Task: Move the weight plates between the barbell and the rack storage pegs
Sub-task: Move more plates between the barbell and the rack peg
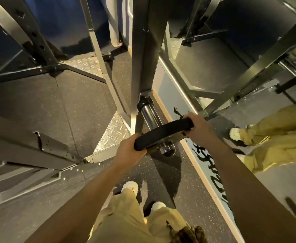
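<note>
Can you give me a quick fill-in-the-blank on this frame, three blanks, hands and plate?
1. The black weight plate is threaded on a chromed ____.
2. The plate is gripped by ____ hands, the left hand on its near rim and the right hand on its far rim.
3. The mirror beside the rack upright shows the person's ____ trousers.

Missing words: peg; both; yellow

The weight plate [163, 134] sits on the storage peg [150, 116], a hand at each side.
</note>
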The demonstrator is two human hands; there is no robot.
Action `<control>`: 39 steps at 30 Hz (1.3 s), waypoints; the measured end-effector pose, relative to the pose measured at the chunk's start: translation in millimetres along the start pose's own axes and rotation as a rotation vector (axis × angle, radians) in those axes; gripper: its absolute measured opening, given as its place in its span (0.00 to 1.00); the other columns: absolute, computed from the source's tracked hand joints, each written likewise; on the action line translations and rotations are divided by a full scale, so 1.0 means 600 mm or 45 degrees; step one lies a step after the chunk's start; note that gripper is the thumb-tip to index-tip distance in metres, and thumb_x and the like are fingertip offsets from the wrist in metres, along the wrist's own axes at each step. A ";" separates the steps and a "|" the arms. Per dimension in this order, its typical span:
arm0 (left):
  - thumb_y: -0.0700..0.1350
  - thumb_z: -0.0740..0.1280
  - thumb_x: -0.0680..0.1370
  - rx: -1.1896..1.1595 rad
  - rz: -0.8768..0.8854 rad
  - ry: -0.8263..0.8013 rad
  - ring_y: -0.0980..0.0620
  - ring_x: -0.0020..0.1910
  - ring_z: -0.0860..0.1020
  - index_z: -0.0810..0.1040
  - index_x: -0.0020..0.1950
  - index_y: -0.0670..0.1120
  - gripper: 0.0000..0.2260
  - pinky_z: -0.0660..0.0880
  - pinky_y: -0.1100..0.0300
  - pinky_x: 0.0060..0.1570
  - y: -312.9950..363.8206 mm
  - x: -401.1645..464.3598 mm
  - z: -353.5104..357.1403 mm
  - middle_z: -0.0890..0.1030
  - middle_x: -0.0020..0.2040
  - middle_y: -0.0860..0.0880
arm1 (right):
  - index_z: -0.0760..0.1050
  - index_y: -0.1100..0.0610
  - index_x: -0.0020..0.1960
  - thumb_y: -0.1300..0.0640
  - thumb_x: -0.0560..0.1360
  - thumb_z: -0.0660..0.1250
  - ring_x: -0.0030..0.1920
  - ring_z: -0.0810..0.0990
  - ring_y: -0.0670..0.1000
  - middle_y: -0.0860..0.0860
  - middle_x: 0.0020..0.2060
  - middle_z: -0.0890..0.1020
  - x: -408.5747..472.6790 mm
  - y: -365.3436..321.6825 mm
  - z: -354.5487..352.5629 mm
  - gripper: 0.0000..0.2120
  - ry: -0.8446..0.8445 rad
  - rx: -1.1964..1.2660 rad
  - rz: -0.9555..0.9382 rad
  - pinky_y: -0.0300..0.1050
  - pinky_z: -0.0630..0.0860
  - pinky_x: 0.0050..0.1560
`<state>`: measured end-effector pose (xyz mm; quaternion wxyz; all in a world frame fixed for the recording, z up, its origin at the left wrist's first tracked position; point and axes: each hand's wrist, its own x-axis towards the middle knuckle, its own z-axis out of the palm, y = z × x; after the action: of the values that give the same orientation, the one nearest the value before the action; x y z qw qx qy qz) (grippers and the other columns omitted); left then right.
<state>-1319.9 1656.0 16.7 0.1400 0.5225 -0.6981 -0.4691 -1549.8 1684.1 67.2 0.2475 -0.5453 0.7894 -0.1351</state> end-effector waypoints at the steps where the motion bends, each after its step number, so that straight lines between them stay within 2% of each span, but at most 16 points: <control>1: 0.38 0.72 0.72 -0.087 -0.070 0.003 0.51 0.49 0.76 0.76 0.58 0.46 0.16 0.71 0.61 0.50 -0.016 -0.005 0.006 0.78 0.47 0.50 | 0.72 0.52 0.52 0.65 0.71 0.70 0.51 0.75 0.51 0.49 0.46 0.76 -0.010 -0.016 0.000 0.14 0.055 -0.165 -0.061 0.47 0.74 0.52; 4: 0.35 0.74 0.70 -0.322 -0.251 -0.031 0.51 0.51 0.76 0.75 0.60 0.47 0.20 0.72 0.63 0.51 -0.046 -0.022 0.031 0.79 0.50 0.49 | 0.73 0.51 0.54 0.56 0.70 0.71 0.52 0.73 0.49 0.46 0.48 0.75 -0.039 -0.072 0.011 0.14 0.127 -0.616 -0.277 0.47 0.72 0.55; 7: 0.34 0.75 0.69 -0.381 -0.351 -0.044 0.50 0.51 0.76 0.75 0.62 0.42 0.23 0.73 0.55 0.58 -0.061 -0.028 0.055 0.79 0.51 0.47 | 0.72 0.51 0.52 0.54 0.71 0.70 0.49 0.70 0.47 0.46 0.44 0.70 -0.045 -0.109 0.024 0.12 0.057 -0.715 -0.439 0.46 0.67 0.58; 10: 0.35 0.75 0.69 -0.365 -0.334 -0.062 0.49 0.52 0.77 0.76 0.60 0.42 0.21 0.73 0.55 0.60 -0.063 -0.030 0.060 0.79 0.51 0.48 | 0.68 0.49 0.47 0.58 0.71 0.69 0.44 0.71 0.47 0.43 0.37 0.67 -0.037 -0.105 0.018 0.11 -0.016 -0.670 -0.452 0.45 0.67 0.54; 12: 0.36 0.74 0.70 -0.304 -0.327 -0.067 0.49 0.53 0.77 0.75 0.61 0.44 0.21 0.73 0.56 0.59 -0.056 -0.033 0.051 0.79 0.51 0.49 | 0.66 0.47 0.44 0.60 0.70 0.69 0.43 0.71 0.46 0.41 0.35 0.68 -0.037 -0.083 0.011 0.13 -0.032 -0.506 -0.381 0.42 0.70 0.51; 14: 0.36 0.74 0.71 -0.208 -0.254 -0.043 0.50 0.52 0.76 0.75 0.62 0.44 0.21 0.72 0.57 0.56 -0.036 -0.040 0.038 0.78 0.50 0.50 | 0.69 0.49 0.44 0.64 0.70 0.68 0.45 0.73 0.47 0.43 0.39 0.73 -0.039 -0.047 0.008 0.13 0.011 -0.248 -0.252 0.44 0.72 0.50; 16: 0.38 0.72 0.72 -0.007 -0.100 -0.031 0.50 0.50 0.77 0.75 0.61 0.45 0.18 0.73 0.57 0.55 -0.004 -0.044 0.027 0.78 0.48 0.50 | 0.73 0.57 0.49 0.68 0.72 0.66 0.49 0.75 0.52 0.51 0.44 0.76 -0.035 -0.005 0.004 0.10 0.008 -0.027 -0.074 0.49 0.73 0.51; 18: 0.39 0.70 0.73 0.154 0.049 -0.049 0.53 0.46 0.76 0.75 0.60 0.46 0.16 0.74 0.59 0.51 0.031 -0.042 0.020 0.77 0.45 0.52 | 0.72 0.63 0.52 0.71 0.73 0.66 0.50 0.75 0.56 0.56 0.46 0.76 -0.032 0.033 -0.003 0.10 -0.099 0.146 0.086 0.52 0.73 0.56; 20: 0.40 0.69 0.74 0.208 0.119 -0.110 0.55 0.45 0.75 0.74 0.61 0.47 0.16 0.74 0.61 0.50 0.054 -0.036 0.015 0.77 0.45 0.53 | 0.73 0.62 0.57 0.72 0.71 0.68 0.54 0.76 0.56 0.57 0.49 0.77 -0.028 0.053 -0.006 0.16 -0.185 0.204 0.149 0.55 0.72 0.60; 22: 0.43 0.70 0.75 0.222 0.148 -0.173 0.53 0.49 0.78 0.74 0.62 0.47 0.17 0.74 0.61 0.52 0.059 -0.034 0.009 0.80 0.50 0.50 | 0.72 0.60 0.58 0.71 0.71 0.69 0.56 0.75 0.56 0.55 0.51 0.77 -0.026 0.061 -0.006 0.18 -0.199 0.217 0.157 0.56 0.71 0.62; 24: 0.46 0.72 0.74 0.197 0.141 -0.194 0.51 0.53 0.79 0.74 0.63 0.47 0.19 0.74 0.61 0.54 0.050 -0.035 0.007 0.81 0.54 0.48 | 0.72 0.61 0.56 0.71 0.71 0.68 0.55 0.75 0.55 0.54 0.49 0.77 -0.030 0.056 -0.004 0.15 -0.151 0.222 0.120 0.54 0.72 0.61; 27: 0.47 0.72 0.74 0.149 0.131 -0.098 0.50 0.52 0.79 0.74 0.63 0.46 0.19 0.72 0.64 0.51 0.030 -0.046 0.016 0.82 0.53 0.48 | 0.72 0.60 0.50 0.70 0.72 0.68 0.51 0.76 0.55 0.54 0.46 0.76 -0.034 0.045 -0.006 0.10 -0.117 0.096 0.026 0.53 0.74 0.56; 30: 0.45 0.72 0.75 0.104 0.055 -0.042 0.49 0.53 0.79 0.74 0.63 0.45 0.18 0.72 0.63 0.52 0.005 -0.059 0.027 0.81 0.53 0.47 | 0.73 0.58 0.48 0.65 0.73 0.66 0.47 0.77 0.53 0.52 0.44 0.77 -0.042 0.027 -0.009 0.06 -0.103 -0.107 -0.065 0.54 0.76 0.51; 34: 0.39 0.72 0.74 -0.078 -0.062 -0.011 0.52 0.54 0.75 0.74 0.64 0.44 0.19 0.68 0.63 0.52 -0.008 -0.077 0.042 0.77 0.51 0.52 | 0.72 0.52 0.41 0.65 0.70 0.66 0.42 0.76 0.49 0.48 0.38 0.76 -0.061 0.007 -0.012 0.09 -0.027 -0.301 -0.151 0.51 0.79 0.44; 39: 0.37 0.71 0.74 -0.099 -0.085 0.032 0.54 0.51 0.73 0.74 0.63 0.44 0.18 0.68 0.64 0.52 -0.006 -0.078 0.051 0.78 0.52 0.49 | 0.72 0.51 0.40 0.65 0.69 0.68 0.43 0.75 0.48 0.46 0.38 0.76 -0.054 0.011 -0.026 0.10 -0.124 -0.306 -0.220 0.49 0.78 0.45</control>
<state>-1319.6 1712.0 11.7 0.1532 0.5456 -0.6596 -0.4937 -1554.3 1715.7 85.0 0.2058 -0.6427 0.7372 -0.0338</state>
